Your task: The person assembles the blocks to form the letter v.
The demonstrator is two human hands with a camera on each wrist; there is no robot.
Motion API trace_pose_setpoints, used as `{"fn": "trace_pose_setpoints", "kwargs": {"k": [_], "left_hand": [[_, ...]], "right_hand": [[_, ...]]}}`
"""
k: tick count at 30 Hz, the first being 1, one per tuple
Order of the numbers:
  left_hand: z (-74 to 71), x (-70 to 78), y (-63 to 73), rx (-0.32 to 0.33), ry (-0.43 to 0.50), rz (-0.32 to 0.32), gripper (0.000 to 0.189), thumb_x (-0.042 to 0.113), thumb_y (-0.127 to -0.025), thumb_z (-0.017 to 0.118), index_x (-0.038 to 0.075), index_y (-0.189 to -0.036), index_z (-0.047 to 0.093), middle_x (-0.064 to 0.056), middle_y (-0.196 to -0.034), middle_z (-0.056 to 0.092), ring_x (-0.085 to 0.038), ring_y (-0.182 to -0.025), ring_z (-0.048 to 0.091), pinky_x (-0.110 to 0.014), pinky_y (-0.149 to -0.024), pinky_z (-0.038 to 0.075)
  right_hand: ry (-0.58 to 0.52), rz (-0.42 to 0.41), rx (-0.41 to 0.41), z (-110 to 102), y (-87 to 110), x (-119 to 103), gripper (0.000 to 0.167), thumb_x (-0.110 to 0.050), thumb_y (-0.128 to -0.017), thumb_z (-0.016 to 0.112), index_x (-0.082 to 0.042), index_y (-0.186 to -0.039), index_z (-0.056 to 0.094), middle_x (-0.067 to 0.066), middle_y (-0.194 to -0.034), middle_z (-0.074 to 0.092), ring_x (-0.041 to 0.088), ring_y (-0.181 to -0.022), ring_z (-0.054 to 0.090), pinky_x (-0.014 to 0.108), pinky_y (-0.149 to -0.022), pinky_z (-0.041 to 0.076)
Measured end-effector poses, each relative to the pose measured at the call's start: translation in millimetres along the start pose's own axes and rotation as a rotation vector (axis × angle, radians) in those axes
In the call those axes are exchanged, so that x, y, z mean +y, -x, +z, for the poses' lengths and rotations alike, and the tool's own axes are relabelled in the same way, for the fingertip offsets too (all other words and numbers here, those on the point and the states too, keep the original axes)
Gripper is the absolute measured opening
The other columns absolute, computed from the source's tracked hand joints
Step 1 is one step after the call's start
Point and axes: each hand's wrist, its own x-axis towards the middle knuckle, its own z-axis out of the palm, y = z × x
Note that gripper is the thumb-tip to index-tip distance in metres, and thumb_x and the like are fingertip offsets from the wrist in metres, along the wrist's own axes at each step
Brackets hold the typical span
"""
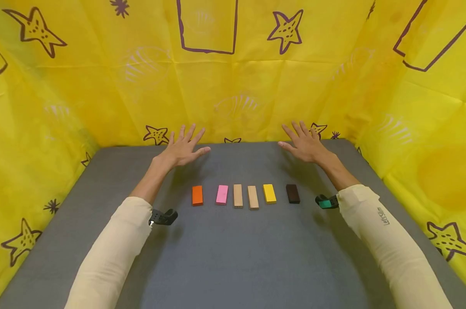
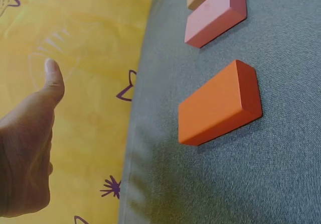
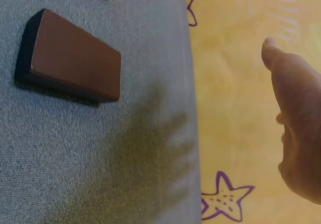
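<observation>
The orange block (image 2: 213, 106) looks smooth and matt, the tan blocks (image 1: 238, 196) plain wood, the tabletop (image 1: 233, 257) woven cloth.

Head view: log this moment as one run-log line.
left hand: open, empty | right hand: open, empty | on grey table, left to right: orange block, pink block, two tan blocks, yellow block, dark brown block
</observation>
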Motion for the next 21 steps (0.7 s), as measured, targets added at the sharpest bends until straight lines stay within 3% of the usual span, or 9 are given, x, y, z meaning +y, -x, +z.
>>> {"fn": "trace_pose_setpoints", "kwargs": {"k": [15,21], "left_hand": [[2.8,2.8,6.7,0.003,0.007,0.018,0.083,0.064,-0.106,0.034,0.025,-0.17,-0.002,-0.016,-0.177,-0.01,-0.05,-0.161,-0.014,-0.074,-0.126,-0.01],[6.2,4.3,7.2,-0.005,0.027,0.038,0.085,0.069,-0.105,0.033,0.026,-0.17,-0.001,-0.016,-0.178,-0.009,-0.05,-0.162,-0.011,-0.074,-0.126,-0.009]], "right_hand": [[-0.033,-0.016,-0.014,2,9.8,1,0.075,-0.055,-0.11,0.035,-0.019,-0.17,0.01,0.026,-0.176,0.001,0.049,-0.162,-0.008,0.077,-0.125,-0.007],[-0.051,-0.029,-0.039,0,12.6,1,0.077,-0.057,-0.11,0.037,-0.019,-0.17,0.009,0.026,-0.175,0.001,0.051,-0.162,-0.007,0.079,-0.123,-0.004]]}}
